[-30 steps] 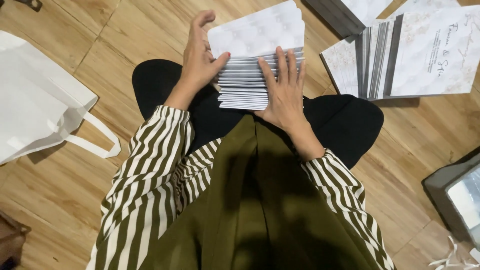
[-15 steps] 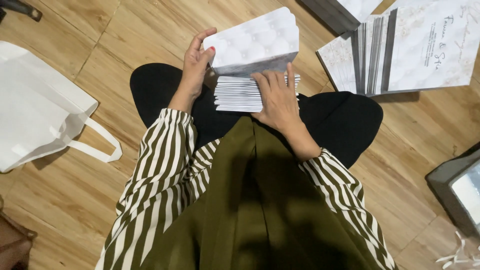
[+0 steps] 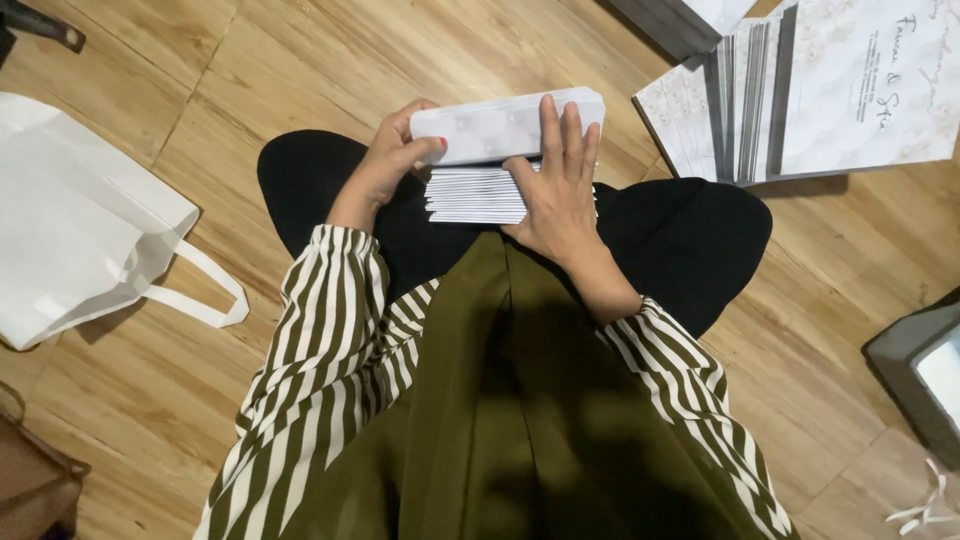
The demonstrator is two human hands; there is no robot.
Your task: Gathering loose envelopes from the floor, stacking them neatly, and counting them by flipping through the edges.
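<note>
Seen from above, I sat cross-legged on a wooden floor (image 3: 300, 60) in a striped top, with a pile of white cards (image 3: 475, 195) resting on my lap. A second earlier the upper batch of cards (image 3: 500, 128) was tilted up so its pale patterned face showed broadly; half a second earlier it had begun to tip; at this moment it lay nearly flat, showing mostly its long edge, lowered close over the pile. I judged from this that the batch was being brought down to be squared against the pile beneath it

My left hand (image 3: 385, 165) was closed on the batch's left end, thumb on the near face and fingers curled behind, a red-painted nail showing at the corner. My right hand (image 3: 560, 190) was not closed on anything: its fingers lay straight and together, spread flat across the right part of the batch, with the palm pressed on the right end of the pile below. So the batch sat between my two hands, pinched at the left and pressed at the right, just above the pile and slightly farther from my body

A white bag (image 3: 80, 230) lay on the floor to my left, well apart. More printed cards (image 3: 800, 100) were fanned on the floor ahead and to my right, near my knee
</note>
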